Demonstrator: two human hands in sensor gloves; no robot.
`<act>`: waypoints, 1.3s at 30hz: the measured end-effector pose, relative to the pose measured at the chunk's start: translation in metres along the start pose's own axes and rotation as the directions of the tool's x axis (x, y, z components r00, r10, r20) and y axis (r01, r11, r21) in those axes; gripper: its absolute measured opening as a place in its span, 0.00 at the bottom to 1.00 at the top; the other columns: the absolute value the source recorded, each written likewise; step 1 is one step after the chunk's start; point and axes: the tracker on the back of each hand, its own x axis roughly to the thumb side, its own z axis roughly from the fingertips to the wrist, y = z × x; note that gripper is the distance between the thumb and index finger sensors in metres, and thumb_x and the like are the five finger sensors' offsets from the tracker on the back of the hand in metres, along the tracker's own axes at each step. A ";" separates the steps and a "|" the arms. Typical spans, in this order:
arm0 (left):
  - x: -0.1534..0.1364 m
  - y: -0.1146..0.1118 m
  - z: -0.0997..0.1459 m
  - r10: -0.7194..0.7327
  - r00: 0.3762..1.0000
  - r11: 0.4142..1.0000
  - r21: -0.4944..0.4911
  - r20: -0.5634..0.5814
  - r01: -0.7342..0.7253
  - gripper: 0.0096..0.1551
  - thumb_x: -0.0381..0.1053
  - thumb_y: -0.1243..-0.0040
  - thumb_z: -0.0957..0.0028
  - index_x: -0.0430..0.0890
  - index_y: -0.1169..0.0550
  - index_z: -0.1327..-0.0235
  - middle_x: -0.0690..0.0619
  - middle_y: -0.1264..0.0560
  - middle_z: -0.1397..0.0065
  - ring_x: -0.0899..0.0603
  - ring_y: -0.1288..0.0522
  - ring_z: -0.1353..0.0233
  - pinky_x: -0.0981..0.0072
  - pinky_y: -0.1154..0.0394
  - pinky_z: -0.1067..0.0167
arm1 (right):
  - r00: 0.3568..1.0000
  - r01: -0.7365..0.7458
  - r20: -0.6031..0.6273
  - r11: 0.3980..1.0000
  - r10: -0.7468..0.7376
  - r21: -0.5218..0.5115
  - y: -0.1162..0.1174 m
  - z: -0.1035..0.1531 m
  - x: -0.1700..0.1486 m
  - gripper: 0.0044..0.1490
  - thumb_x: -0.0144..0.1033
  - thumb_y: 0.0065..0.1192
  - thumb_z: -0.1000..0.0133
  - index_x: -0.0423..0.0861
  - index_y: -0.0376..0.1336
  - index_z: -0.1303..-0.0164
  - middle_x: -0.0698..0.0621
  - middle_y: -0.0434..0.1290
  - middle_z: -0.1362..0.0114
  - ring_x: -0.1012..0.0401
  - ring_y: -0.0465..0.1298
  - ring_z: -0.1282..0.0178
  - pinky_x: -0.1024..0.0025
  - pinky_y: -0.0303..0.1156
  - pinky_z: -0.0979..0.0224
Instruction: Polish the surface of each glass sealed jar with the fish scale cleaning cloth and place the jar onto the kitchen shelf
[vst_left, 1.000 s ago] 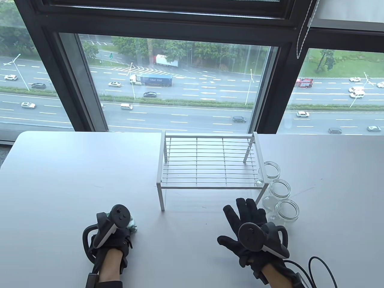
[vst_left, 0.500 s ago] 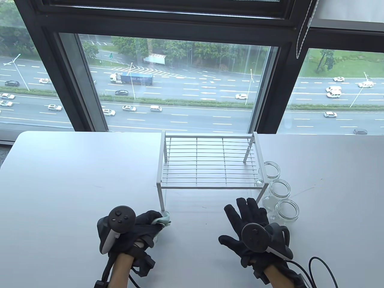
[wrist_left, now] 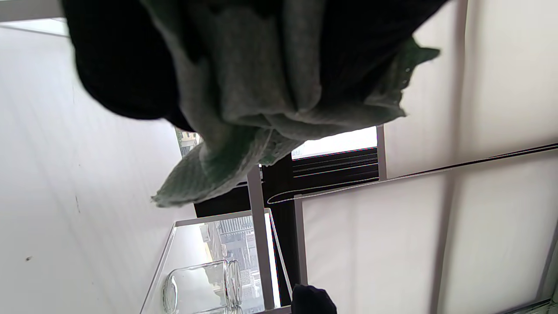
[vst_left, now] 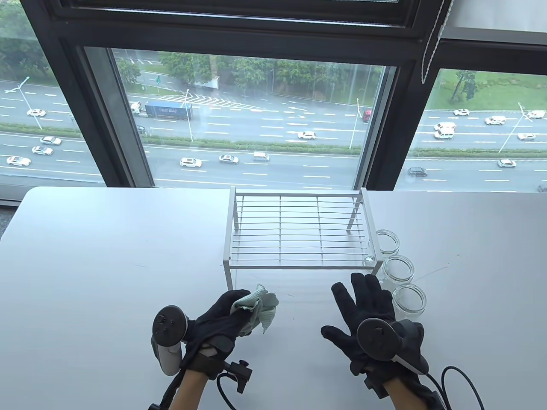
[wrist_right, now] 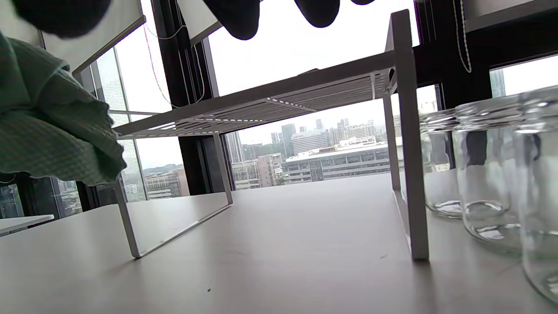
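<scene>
My left hand (vst_left: 233,309) grips a crumpled pale green cleaning cloth (vst_left: 261,308), lifted off the table in front of the shelf's left leg. In the left wrist view the cloth (wrist_left: 257,100) fills the top, bunched in my fingers. The white wire kitchen shelf (vst_left: 299,230) stands mid-table with nothing on it. Three clear glass jars without lids stand in a row right of the shelf: far (vst_left: 386,242), middle (vst_left: 398,270), near (vst_left: 409,300). My right hand (vst_left: 363,299) hovers open with spread fingers just left of the near jar, holding nothing. The jars (wrist_right: 488,170) appear at right in the right wrist view.
The white table (vst_left: 107,247) ends at a large window behind the shelf. A black cable (vst_left: 457,380) trails from my right wrist at the bottom right. A blind cord (vst_left: 431,47) hangs at the upper right.
My left hand has carried the cloth from the lower left up and right toward the shelf's front, lifting it off the table. My right hand has shifted slightly right toward the jars.
</scene>
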 end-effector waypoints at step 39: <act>0.003 -0.007 0.002 -0.020 0.998 1.000 0.015 0.053 0.020 0.25 0.53 0.32 0.49 0.51 0.22 0.39 0.43 0.17 0.38 0.36 0.14 0.46 0.52 0.14 0.54 | 0.812 -0.098 -0.536 0.960 0.230 0.263 -0.008 0.007 -0.097 0.30 0.55 0.70 0.54 0.58 0.72 0.42 0.36 0.77 0.29 0.41 0.77 0.34 0.43 0.70 0.32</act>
